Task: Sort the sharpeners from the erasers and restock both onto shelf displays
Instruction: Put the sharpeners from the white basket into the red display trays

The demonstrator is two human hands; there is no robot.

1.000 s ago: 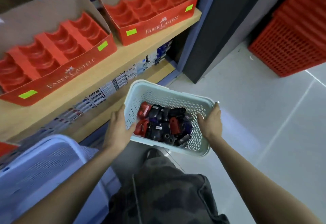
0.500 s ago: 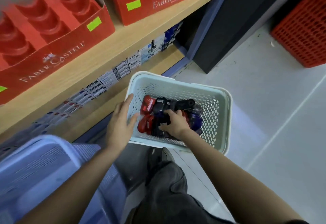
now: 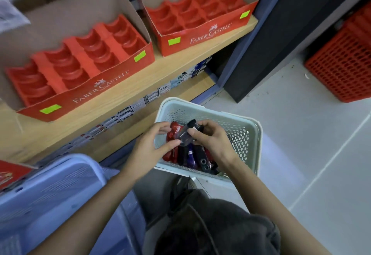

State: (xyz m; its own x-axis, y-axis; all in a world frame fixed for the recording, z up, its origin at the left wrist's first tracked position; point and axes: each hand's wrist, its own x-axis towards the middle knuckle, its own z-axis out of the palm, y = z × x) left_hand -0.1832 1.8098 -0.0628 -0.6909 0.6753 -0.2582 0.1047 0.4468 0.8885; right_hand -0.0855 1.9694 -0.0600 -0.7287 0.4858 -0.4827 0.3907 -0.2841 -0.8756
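Bright, even indoor light, soft shadows, wide-angle bending at the edges, perhaps slight blur upper left

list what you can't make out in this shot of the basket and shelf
Head view: dark piece, mostly covered by fingers of left hand and right hand; sharpener or eraser unclear.
Head view: white basket floor, hidden under hands and pile.
Head view: lower-shelf boxes, print too small.
Head view: blue basket, cut off by left edge.
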